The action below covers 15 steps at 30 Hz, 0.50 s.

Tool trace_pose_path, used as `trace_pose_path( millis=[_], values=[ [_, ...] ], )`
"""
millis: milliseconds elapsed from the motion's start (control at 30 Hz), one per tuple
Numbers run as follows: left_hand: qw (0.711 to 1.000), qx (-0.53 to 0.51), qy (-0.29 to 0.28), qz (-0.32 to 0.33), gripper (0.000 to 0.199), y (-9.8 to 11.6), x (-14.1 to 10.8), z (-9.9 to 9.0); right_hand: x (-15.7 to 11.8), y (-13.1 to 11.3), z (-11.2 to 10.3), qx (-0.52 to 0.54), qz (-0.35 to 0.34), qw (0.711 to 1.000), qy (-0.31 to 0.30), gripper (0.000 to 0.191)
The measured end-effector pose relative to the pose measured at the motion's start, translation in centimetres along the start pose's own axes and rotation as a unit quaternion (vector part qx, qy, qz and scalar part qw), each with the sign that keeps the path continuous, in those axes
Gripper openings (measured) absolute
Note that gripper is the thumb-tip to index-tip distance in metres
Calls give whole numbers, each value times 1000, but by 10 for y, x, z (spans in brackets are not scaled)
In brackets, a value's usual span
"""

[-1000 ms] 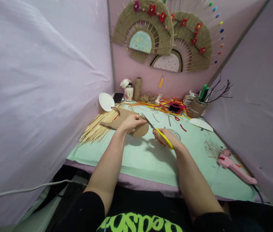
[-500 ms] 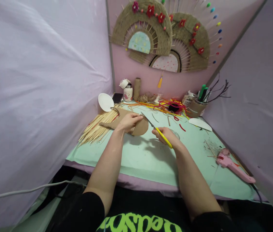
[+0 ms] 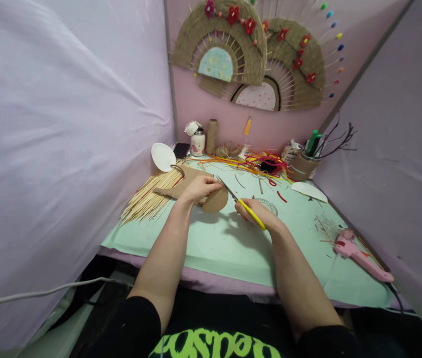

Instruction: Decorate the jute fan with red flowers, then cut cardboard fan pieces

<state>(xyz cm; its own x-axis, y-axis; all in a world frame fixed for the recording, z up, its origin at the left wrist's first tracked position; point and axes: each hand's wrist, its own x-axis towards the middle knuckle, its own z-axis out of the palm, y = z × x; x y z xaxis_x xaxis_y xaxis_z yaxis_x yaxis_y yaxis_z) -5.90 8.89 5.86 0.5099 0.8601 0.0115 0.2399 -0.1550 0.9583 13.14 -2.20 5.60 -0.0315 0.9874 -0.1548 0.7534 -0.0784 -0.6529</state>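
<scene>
Between the thumb and fingers of my left hand is a rounded piece of brown cardboard, held above the table. My right hand is closed around the yellow handles of a pair of scissors. Its blades point up and to the left, with the tips by my left fingertips at the upper edge of the piece. Whether the blades touch the cardboard I cannot tell. Behind my left hand a larger cut sheet of cardboard lies on a heap of thin wooden sticks.
A pink glue gun lies at the right. Along the back are colourful pipe cleaners, a jar, a phone and a pen holder. A white oval rests at the left. Decorated fans hang on the wall.
The cardboard piece has tilted and shifted slightly in my left hand. The scissors have moved a little to the left, their tips now nearer my left fingertips.
</scene>
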Motion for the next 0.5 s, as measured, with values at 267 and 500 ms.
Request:
trace_pose_path(
  millis=[267,500],
  values=[
    [999,-36,1,-21,31,2,-1,-1,3,6,4,34,6,999,7,34],
    [998,-60,-9,-26,29,4,-2,-2,2,6,2,24,0,1000,14,39]
  ],
)
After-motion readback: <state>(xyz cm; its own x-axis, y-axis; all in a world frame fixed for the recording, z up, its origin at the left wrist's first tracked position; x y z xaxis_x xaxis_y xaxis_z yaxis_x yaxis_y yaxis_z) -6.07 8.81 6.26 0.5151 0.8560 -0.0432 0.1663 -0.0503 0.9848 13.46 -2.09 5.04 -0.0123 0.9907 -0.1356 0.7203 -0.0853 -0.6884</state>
